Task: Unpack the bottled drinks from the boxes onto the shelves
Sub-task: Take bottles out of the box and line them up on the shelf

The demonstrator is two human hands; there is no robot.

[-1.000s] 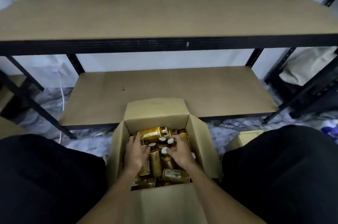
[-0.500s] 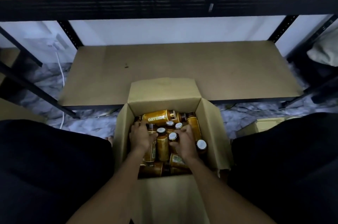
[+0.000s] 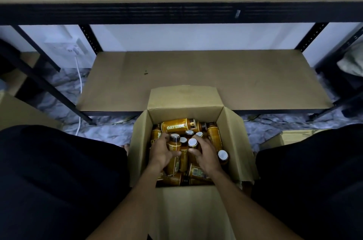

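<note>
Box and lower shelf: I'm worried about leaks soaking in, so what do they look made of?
The open brown box looks like plain cardboard: matte, with creased fold-out flaps. The tan lower shelf board seems to be unsealed fibreboard or hardboard, flat, dull and grainless. The black shelf frame appears painted metal, with punched holes along its uprights.

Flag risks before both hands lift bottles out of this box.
1. The bottles are jumbled: pulling the upright bottle gripped by the left hand and the white-capped bottle under the right hand may topple leaning neighbours.
2. The lying bottle could roll into the gap left in the box.
</note>
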